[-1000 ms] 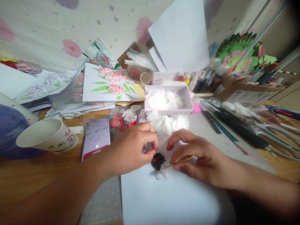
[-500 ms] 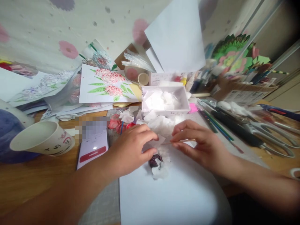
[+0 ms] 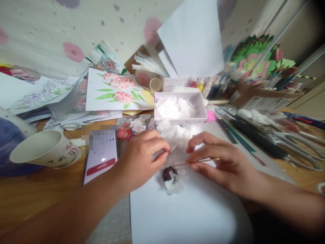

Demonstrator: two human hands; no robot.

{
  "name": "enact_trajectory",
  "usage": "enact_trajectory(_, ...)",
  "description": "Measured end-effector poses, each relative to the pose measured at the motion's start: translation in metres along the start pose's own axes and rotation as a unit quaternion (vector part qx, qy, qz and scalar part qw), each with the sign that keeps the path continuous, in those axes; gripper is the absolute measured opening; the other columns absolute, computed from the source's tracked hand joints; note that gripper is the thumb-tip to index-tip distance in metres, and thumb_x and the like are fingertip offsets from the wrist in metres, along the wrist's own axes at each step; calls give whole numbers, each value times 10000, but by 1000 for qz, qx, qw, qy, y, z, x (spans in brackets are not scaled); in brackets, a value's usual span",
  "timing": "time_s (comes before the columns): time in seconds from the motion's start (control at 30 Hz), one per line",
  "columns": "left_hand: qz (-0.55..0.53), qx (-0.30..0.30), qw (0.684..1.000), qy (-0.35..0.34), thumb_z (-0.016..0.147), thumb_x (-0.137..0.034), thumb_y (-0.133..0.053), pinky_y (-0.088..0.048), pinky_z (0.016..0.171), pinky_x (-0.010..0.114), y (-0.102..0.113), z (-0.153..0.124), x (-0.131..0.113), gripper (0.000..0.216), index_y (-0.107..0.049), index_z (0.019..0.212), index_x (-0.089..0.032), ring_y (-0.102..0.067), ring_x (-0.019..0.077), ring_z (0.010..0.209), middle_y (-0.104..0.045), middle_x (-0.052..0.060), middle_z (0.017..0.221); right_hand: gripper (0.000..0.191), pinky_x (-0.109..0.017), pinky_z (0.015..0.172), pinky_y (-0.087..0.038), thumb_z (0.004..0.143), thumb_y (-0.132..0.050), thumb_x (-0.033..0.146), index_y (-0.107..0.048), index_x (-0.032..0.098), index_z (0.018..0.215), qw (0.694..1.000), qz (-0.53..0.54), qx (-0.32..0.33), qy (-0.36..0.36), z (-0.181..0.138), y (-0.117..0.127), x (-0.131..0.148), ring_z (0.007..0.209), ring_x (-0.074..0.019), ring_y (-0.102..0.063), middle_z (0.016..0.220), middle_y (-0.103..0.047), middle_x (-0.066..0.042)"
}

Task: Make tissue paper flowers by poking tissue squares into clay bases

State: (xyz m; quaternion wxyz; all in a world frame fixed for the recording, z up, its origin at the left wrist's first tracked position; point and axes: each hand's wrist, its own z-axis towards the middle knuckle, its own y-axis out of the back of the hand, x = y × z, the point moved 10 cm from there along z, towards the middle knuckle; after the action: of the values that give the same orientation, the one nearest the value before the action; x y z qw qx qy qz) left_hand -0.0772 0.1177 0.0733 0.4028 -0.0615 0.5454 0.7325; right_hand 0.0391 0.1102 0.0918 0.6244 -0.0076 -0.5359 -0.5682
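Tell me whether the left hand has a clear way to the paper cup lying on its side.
Probably yes. The left hand is busy pinching tissue by the dark flower ball, but between it and the paper cup lie only the flat phone and bare wooden table.

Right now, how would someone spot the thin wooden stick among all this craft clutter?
Start at the white sheet on the desk's near side. Above it, the right hand pinches the stick, its tip at a dark red clump. It is bare and pale, unlike the coloured pencils.
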Motion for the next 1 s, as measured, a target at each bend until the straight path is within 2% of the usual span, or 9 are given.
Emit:
enact_trajectory(0.13, 10, 7, 999, -35, 769, -92, -562, -362, 657, 248, 0, -1, -13, 118, -624, 703, -168, -489, 108, 723, -514, -4, 760, 72, -268, 778, -474, 796, -621, 127, -685, 150, 819, 999, -19, 35, -9, -2, -10, -1, 879, -153, -569, 927, -563, -85)
enact_trajectory(0.33, 18, 140, 985, -101, 782, -116, -568, -323, 660, 263, -27, -9, -27, 135, -624, 681, -186, -437, 105, 708, -491, -20, 749, 75, -308, 816, -457, 787, -628, 138, -702, 147, 793, 996, 3, 90, -21, -6, -20, -3, 899, -170, -550, 944, -552, -96)
enact_trajectory(0.47, 27, 194, 973, -119, 803, -112, -546, -304, 638, 258, -34, -13, -29, 172, -627, 674, -193, -413, 107, 713, -473, -23, 747, 76, -314, 810, -446, 785, -627, 130, -702, 140, 791, 994, 5, 104, -22, -7, -19, -2, 898, -172, -544, 946, -555, -101)
enact_trajectory(0.73, 62, 210, 966, -136, 800, -148, -577, -275, 608, 270, -37, -15, -30, 162, -632, 656, -198, -387, 122, 697, -456, -18, 719, 48, -290, 764, -443, 781, -602, 70, -637, 102, 775, 999, 16, 29, 13, 0, -1, 11, 804, -143, -549, 801, -588, -76)
enact_trajectory(0.87, 64, 196, 967, -149, 800, -124, -558, -272, 604, 270, -35, -15, -33, 195, -604, 620, -184, -384, 120, 680, -455, -18, 700, 69, -293, 744, -439, 774, -599, 71, -653, 113, 765, 999, -18, 49, 7, -1, -10, 8, 820, -156, -535, 833, -585, -84)
enact_trajectory(1.0, 39, 206, 970, -126, 779, -139, -582, -299, 642, 271, -35, -13, -31, 110, -615, 697, -205, -419, 126, 706, -493, -21, 720, 84, -320, 739, -423, 790, -578, 90, -645, 141, 779, 996, -48, 75, 15, -2, -21, 6, 800, -162, -522, 840, -598, -70)
